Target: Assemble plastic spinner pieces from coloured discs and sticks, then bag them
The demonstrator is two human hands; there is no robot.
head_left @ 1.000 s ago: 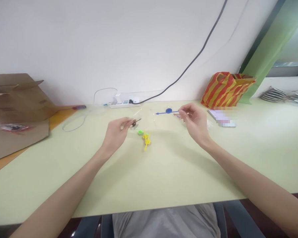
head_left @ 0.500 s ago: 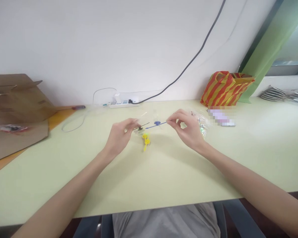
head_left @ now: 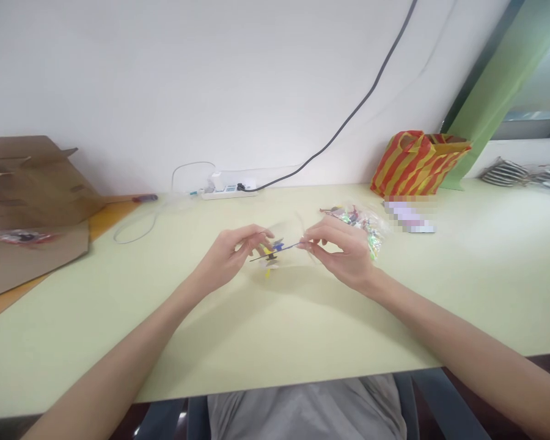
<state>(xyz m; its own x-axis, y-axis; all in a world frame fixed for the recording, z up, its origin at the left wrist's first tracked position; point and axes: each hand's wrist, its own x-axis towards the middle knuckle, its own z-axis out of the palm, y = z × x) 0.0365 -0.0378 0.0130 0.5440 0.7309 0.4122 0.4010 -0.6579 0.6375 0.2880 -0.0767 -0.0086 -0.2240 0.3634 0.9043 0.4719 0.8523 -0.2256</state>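
Between my hands, over the table, a blue piece (head_left: 278, 246) and a black piece (head_left: 271, 256) with thin stems lie close together and overlap. My right hand (head_left: 337, 247) pinches the right end of the blue stem between thumb and forefinger. My left hand (head_left: 231, 253) is curled at the left of the pieces, its fingertips close together and blurred; what it grips, if anything, is hidden. Below them a yellow piece (head_left: 268, 273) shows in part, mostly covered by the other pieces. Faint clear parts blur around them.
A clear bag of colourful pieces (head_left: 371, 229) lies beyond my right hand. Farther back are a striped bag (head_left: 410, 165) and a pale packet (head_left: 410, 217). A power strip (head_left: 229, 192) sits by the wall, with a cardboard box (head_left: 36, 189) at left.
My hands have come closer together and slightly lower. The blue piece has moved left and down, over the black one. The yellow piece is now more covered.
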